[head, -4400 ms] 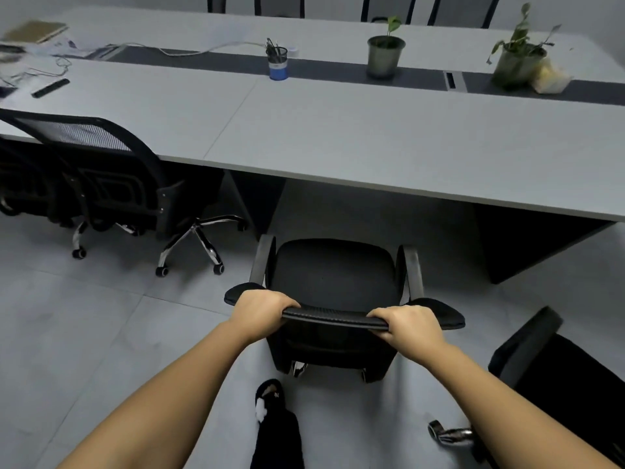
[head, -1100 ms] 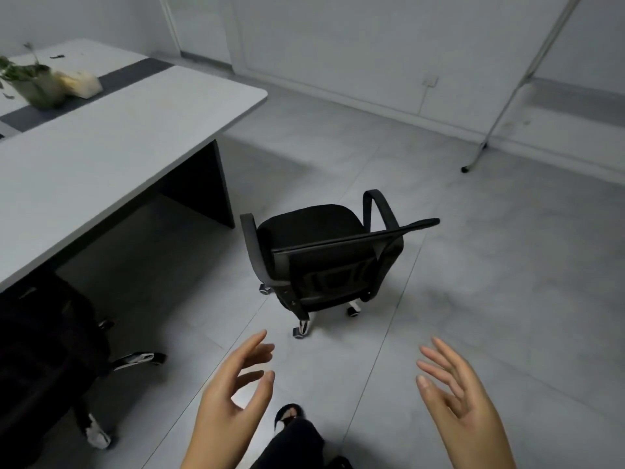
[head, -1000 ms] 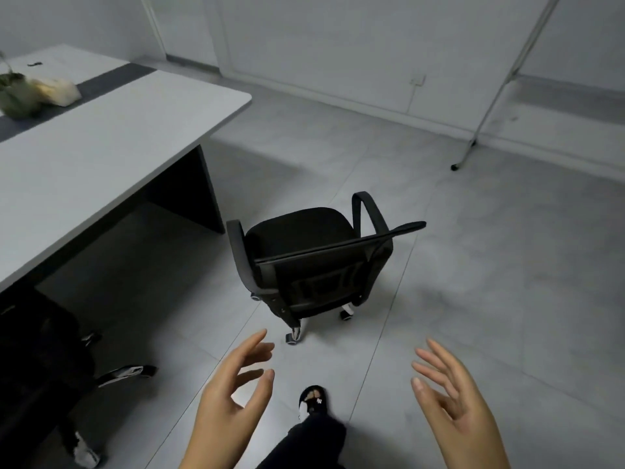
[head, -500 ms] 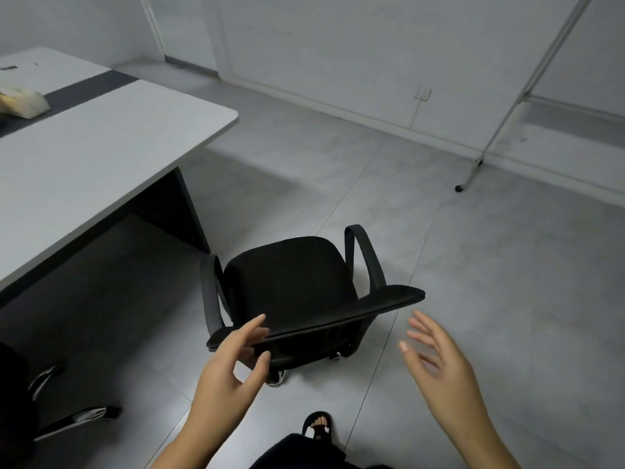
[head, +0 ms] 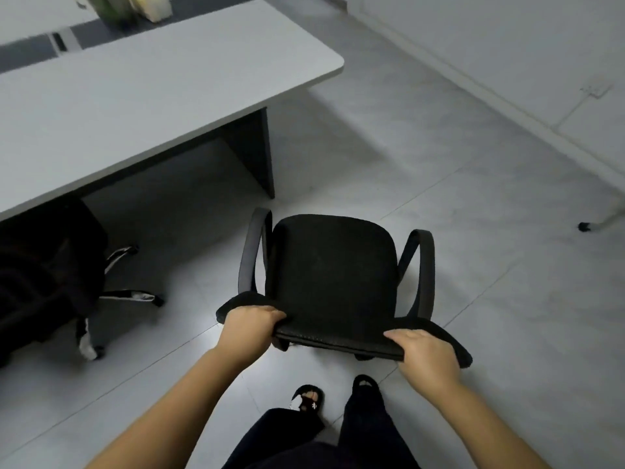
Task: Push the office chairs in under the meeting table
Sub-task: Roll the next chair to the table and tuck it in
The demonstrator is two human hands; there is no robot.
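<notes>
Grey tabletop [head: 142, 82] far left, corner toward room. Second chair [head: 47, 286] tucked under near edge at left. Black office chair [head: 333, 272] on floor right of table leg, seat clear of tabletop. Left hand [head: 248, 328], right hand [head: 424, 355]: each grip clenched on backrest top edge.

The meeting table [head: 142, 82] runs off the frame at nine and twelve o'clock. On it, at eleven o'clock, a green plant [head: 111, 8] and a pale packet [head: 152, 6] are blurred and cropped — neither can be identified further. The second chair [head: 44, 279], at nine o'clock, is a dark mass, half out of frame. The chair's [head: 333, 275] base and wheels lie hidden beneath its seat — both hands' fingertips curl out of sight behind the backrest.
</notes>
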